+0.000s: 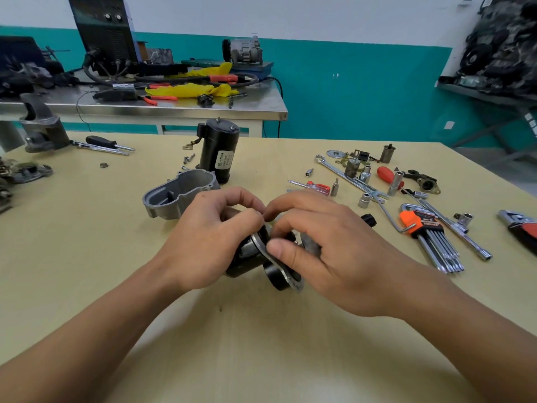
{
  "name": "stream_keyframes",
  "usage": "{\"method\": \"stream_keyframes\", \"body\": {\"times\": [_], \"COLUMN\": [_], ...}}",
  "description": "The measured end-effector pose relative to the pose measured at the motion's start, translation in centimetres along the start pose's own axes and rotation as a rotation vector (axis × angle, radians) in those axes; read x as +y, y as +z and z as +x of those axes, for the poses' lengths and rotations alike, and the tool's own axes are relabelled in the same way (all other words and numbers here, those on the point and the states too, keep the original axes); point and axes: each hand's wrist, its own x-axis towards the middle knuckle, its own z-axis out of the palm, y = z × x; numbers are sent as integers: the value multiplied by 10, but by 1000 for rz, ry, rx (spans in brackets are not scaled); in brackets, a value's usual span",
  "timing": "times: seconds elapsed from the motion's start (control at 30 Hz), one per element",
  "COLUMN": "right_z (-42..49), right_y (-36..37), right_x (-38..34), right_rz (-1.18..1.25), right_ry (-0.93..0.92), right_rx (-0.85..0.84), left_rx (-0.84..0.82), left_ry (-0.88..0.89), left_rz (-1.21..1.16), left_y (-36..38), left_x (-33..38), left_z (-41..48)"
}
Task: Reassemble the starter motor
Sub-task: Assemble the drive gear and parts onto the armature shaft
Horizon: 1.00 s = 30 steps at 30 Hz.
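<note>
Both forearms reach in from the near edge and meet over the middle of the surface (232, 344). The left hand (215, 239) lies palm-down, its fingers curled round the black part (242, 258) from the left, with thumb and forefinger closing over the top. The right hand (319, 245) comes from the other side. Its grip is pinching the plate (263, 248) on the part's end, thumb flat on the plate's face and forefinger hooked over the upper rim, tip to tip with the left forefinger. The part lies tilted between the two palms, plate end toward the right hand, low over the surface; I cannot tell if it touches. The housing (180, 193) lies just behind the left hand, the motor body (219, 152) upright beyond it, and hex keys (427, 231) well to the right
</note>
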Motion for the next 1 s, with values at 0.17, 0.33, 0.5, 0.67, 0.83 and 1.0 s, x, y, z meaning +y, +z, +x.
{"method": "stream_keyframes", "body": {"times": [0.17, 0.33, 0.5, 0.67, 0.83, 1.0], "right_z": [-1, 0, -2, 4, 4, 5], "right_y": [0, 2, 1, 9, -17, -23], "right_x": [-2, -4, -4, -5, 7, 34], "right_rz": [-36, -84, -84, -254, -47, 212], "right_ry": [-11, 16, -38, -74, -198, -35], "right_rx": [-41, -49, -43, 39, 640, 1021], "left_rx": [-2, 0, 3, 1, 85, 323], "left_ry": [1, 5, 23, 28, 21, 32], "left_rz": [-3, -17, -36, -98, -66, -209], "left_y": [0, 0, 0, 0, -9, -28], "left_x": [0, 1, -1, -4, -2, 5], "left_z": [0, -1, 1, 1, 4, 11]}}
